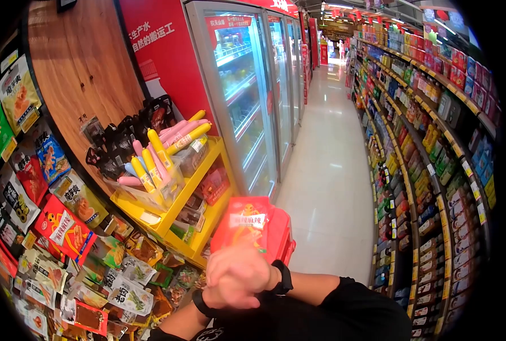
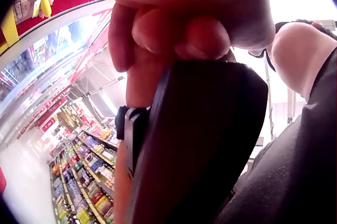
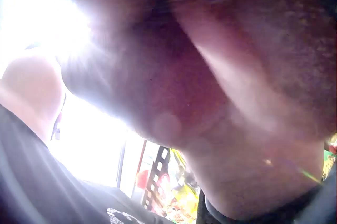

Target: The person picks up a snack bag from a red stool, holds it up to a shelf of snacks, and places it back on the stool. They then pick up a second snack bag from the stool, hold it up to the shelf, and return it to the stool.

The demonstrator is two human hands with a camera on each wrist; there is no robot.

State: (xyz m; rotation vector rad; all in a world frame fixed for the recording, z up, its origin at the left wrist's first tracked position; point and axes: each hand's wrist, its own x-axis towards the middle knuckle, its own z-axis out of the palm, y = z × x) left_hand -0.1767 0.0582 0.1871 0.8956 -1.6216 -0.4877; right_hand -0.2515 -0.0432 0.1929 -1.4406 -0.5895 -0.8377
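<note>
In the head view both hands are pressed together in front of my chest. My right hand [image 1: 243, 265], blurred, lies over my left hand [image 1: 235, 293], and each wrist wears a black band. Curled fingertips [image 2: 205, 37] fill the top of the left wrist view, close above a large dark block [image 2: 200, 134]. In the right wrist view, skin in shadow takes up most of the picture. How the fingers of each hand close on the other I cannot tell. Just beyond the hands a red snack packet [image 1: 246, 219] lies on a red basket [image 1: 281, 230].
Snack packets [image 1: 62, 227] hang densely on the left. A yellow rack [image 1: 213, 224] with pink and yellow sausages [image 1: 161, 150] stands ahead of them. Glass-door fridges [image 1: 247, 113] line the left side of a pale floor aisle [image 1: 321, 159], with stocked shelves [image 1: 423, 187] along the right.
</note>
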